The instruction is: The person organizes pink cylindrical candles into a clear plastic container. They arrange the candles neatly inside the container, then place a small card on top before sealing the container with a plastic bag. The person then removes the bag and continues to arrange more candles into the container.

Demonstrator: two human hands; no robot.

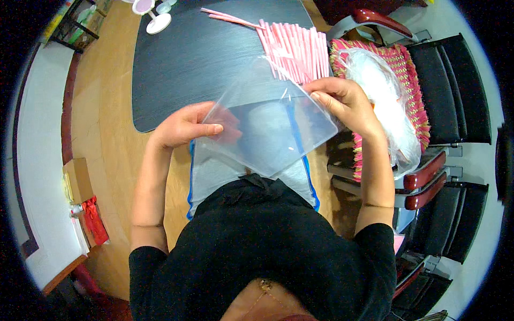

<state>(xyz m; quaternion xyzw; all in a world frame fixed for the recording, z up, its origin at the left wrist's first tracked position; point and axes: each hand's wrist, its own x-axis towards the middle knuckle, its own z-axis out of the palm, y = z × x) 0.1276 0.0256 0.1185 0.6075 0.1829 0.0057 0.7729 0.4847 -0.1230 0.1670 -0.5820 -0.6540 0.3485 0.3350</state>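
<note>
A clear plastic sheet or folder (261, 132) with rounded corners is held tilted above my lap. My left hand (196, 124) pinches its left side, thumb on top and fingers showing through from beneath. At the upper right edge, my right hand (341, 98) grips it between thumb and fingers. Just beyond, a row of pink paper or plastic straws (301, 48) lies on the dark table (180, 68), some with a clear strip across them. A few more point off to the left of the row.
White stands with round bases (158, 24) are at the table's far left. To the right, a clear plastic bag of white material (381, 88) rests on a pink woven mat (413, 100) over a chair. Black chairs with red armrests (425, 172) line the right. A cardboard box (78, 180) is at left.
</note>
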